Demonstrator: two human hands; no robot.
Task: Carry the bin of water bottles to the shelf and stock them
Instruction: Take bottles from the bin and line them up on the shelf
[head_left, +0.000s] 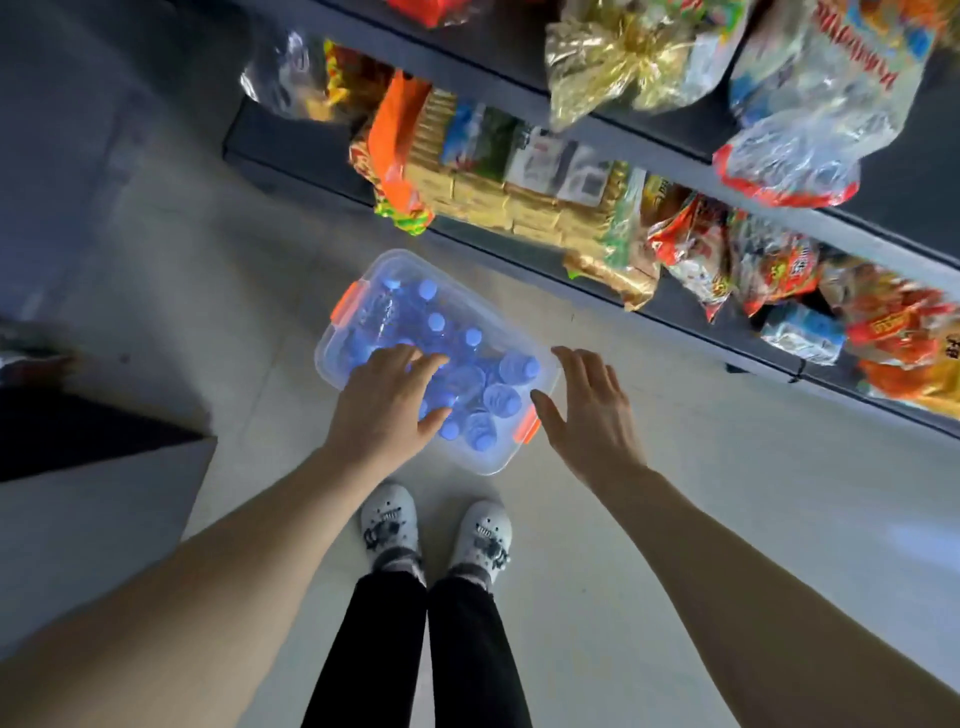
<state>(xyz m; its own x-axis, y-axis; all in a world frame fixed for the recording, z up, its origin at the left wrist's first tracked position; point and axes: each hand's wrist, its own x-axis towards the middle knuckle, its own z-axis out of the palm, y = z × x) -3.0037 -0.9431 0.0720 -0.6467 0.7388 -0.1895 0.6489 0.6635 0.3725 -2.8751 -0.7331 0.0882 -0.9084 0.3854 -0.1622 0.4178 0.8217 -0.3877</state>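
Note:
A clear plastic bin (340, 358) with orange latches rests on the pale floor in front of my feet. It holds several small water bottles (501, 399) with blue caps, standing upright. My left hand (387, 402) hovers over the bin's near left part, fingers spread, holding nothing. My right hand (592, 410) is beside the bin's right end near an orange latch (530, 428), palm down and fingers apart. The dark shelf (291, 150) stands just beyond the bin, running from upper left to right.
The shelf's lower tier carries snack packs (498, 192) and bagged goods (769, 270); its upper tier has large plastic bags (810, 104). A dark box-like object (78, 431) sits at the left. My white shoes (436, 530) stand right behind the bin.

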